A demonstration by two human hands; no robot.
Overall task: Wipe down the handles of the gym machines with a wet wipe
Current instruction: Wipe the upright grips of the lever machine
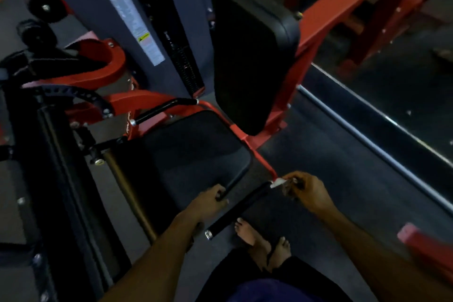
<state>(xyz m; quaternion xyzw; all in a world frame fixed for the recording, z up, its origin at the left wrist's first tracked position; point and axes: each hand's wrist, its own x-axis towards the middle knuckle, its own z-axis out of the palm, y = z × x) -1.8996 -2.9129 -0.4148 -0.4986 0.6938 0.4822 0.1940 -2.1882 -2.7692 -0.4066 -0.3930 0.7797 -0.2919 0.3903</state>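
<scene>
Taking the seat [196, 149] as landmark: the left hand [208, 201] curls over its near right corner, bracing. Just right of the seat runs the near handle [241, 208], a black grip on a red arm. The right hand [307, 191] pinches the wipe [278, 182] against the grip's far end, though the dim view blurs the fingers. Best to wrap the wipe fully round and draw it down to the capped near end, twisting slightly; the far handle [161, 110], left of the seat, looks untouched
</scene>
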